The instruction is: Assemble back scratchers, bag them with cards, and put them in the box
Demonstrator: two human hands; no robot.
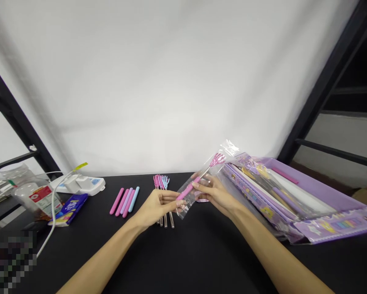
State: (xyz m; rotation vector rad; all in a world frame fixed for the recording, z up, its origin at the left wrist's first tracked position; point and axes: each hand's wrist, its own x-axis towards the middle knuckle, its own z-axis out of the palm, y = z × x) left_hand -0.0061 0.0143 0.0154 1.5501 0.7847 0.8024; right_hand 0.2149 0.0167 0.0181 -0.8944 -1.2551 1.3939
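Observation:
Both hands hold a pink back scratcher (187, 190) inside a clear plastic bag (229, 148), tilted up to the right. My left hand (161, 206) pinches the bag's lower end around the handle. Higher up, my right hand (215, 192) grips the handle through the plastic, below the claw-shaped head. Under and behind my left hand lie several metal back scratcher rods (165, 223) with pink, purple and blue claw heads (161, 181); their middles are hidden. To the left, several pink, purple and blue handles (125, 202) lie side by side on the black table (183, 261).
On the right stands an open purple box (321, 192) with packaged items, partly covered by clear plastic. At the left are a power strip (91, 184), a white cable (53, 204), a blue snack packet (70, 209) and a clear jar (33, 196). A white wall (183, 81) rises behind.

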